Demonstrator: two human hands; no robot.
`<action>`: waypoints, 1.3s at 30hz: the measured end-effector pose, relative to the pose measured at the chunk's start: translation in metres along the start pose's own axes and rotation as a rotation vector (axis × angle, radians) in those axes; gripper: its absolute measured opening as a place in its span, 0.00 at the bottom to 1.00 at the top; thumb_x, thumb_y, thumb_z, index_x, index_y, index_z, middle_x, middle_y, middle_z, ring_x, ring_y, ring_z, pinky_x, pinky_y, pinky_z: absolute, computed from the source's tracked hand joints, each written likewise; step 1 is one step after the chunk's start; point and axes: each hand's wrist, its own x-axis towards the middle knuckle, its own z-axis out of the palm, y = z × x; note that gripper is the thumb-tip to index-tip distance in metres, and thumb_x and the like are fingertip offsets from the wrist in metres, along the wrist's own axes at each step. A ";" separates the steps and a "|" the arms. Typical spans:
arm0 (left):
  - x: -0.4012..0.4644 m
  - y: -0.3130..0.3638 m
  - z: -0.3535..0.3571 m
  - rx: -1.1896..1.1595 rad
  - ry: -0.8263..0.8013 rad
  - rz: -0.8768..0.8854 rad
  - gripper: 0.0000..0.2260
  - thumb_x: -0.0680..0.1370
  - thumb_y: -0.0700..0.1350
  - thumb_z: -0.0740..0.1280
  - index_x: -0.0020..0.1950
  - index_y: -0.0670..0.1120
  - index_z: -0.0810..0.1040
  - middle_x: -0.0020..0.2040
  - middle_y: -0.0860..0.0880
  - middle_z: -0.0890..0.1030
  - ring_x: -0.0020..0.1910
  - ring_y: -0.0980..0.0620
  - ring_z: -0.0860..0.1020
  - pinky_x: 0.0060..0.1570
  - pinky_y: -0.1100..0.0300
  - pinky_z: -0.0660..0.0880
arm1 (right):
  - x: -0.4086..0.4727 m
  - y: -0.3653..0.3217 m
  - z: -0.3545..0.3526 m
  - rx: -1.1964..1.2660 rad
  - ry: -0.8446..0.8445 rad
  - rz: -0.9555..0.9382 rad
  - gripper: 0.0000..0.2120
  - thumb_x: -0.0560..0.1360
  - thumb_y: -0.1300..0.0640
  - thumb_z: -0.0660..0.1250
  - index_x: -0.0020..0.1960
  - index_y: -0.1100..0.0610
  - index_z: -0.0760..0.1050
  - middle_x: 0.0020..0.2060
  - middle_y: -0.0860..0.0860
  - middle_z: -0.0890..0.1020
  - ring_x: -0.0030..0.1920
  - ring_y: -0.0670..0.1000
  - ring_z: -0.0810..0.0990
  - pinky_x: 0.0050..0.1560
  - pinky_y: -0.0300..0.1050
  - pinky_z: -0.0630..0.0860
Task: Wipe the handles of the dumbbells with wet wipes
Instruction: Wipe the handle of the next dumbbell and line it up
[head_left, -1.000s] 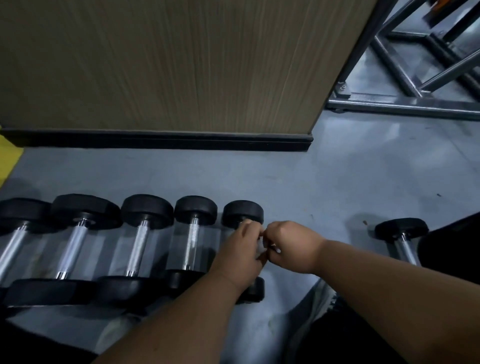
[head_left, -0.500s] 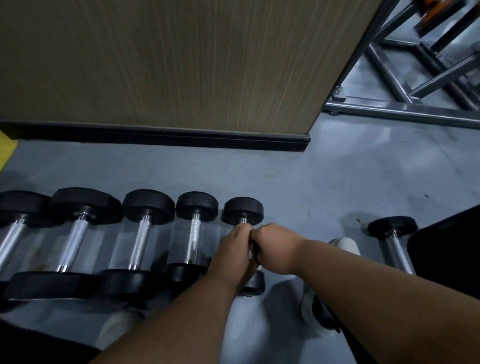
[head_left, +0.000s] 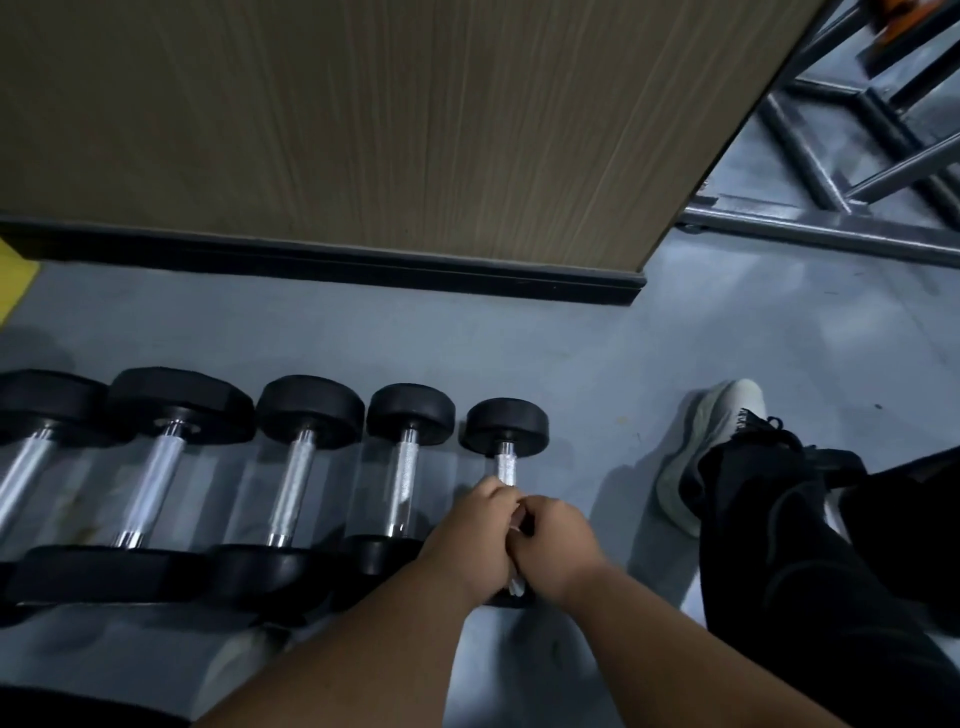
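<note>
Dumbbell handle (head_left: 505, 469) is clasped by left hand (head_left: 480, 530) and right hand (head_left: 558, 545), each grip closed.

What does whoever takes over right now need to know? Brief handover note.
Left hand and right hand: both closed round the handle of the rightmost dumbbell in the floor row, a bit of white wipe showing between them.
Four more dumbbells lie in line to its left, handles bare.
Done: cannot tell which handles are already wiped.
Left: finish this handle, check the others.
</note>
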 end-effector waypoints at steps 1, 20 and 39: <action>0.002 -0.003 0.000 0.005 0.004 -0.024 0.14 0.75 0.42 0.65 0.60 0.51 0.76 0.56 0.55 0.71 0.52 0.50 0.77 0.53 0.48 0.77 | 0.006 0.000 0.003 -0.002 0.017 0.024 0.08 0.74 0.58 0.65 0.38 0.49 0.72 0.38 0.50 0.81 0.41 0.53 0.79 0.41 0.43 0.72; -0.005 -0.020 0.038 0.278 -0.321 -0.234 0.41 0.67 0.68 0.72 0.67 0.45 0.60 0.71 0.40 0.64 0.71 0.40 0.64 0.71 0.48 0.65 | 0.093 -0.007 0.025 0.189 0.276 0.247 0.23 0.81 0.53 0.63 0.27 0.57 0.68 0.25 0.52 0.72 0.30 0.55 0.73 0.29 0.42 0.66; -0.024 -0.014 0.047 0.119 -0.154 -0.281 0.37 0.69 0.63 0.69 0.70 0.44 0.63 0.67 0.46 0.67 0.68 0.46 0.68 0.66 0.55 0.67 | 0.054 0.024 0.047 0.272 0.185 0.223 0.11 0.72 0.50 0.74 0.39 0.54 0.74 0.33 0.49 0.81 0.37 0.53 0.81 0.38 0.51 0.79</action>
